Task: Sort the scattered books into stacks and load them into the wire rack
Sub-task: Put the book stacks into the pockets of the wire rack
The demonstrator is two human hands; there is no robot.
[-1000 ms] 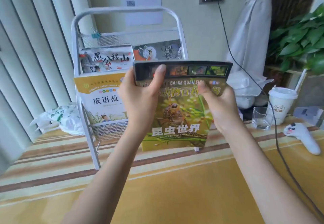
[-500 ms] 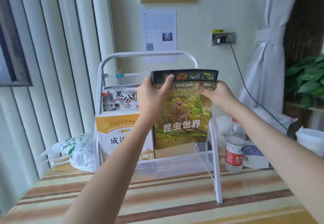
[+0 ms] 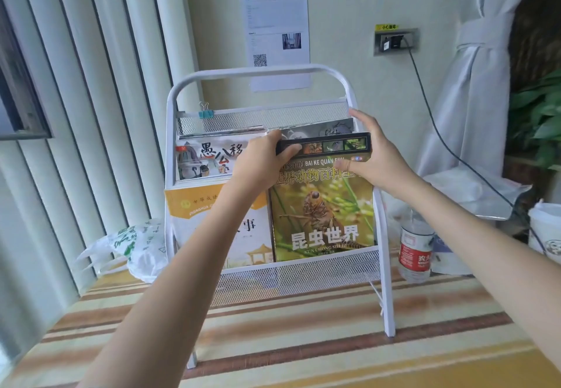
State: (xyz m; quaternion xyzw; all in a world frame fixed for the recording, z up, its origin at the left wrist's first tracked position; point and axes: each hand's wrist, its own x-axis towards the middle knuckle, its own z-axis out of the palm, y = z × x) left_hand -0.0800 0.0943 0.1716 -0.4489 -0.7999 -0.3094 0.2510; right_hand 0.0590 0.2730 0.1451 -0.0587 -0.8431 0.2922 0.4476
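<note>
Seating the insect book (image 3: 322, 205) in the rack's (image 3: 258, 72) lower right pocket, beside the orange book (image 3: 194, 205), my left hand (image 3: 258, 163) pinches its top left corner while my right (image 3: 373, 160) grips the top right. Letting go early, I judge, could tip it forward over the low mesh lip onto the table (image 3: 303, 357).

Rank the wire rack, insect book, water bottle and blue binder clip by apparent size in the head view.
1. wire rack, far the largest.
2. insect book, held at its top by both hands.
3. water bottle, partly hidden behind the rack's leg, so it looks smaller than it is.
4. blue binder clip, tiny.
</note>
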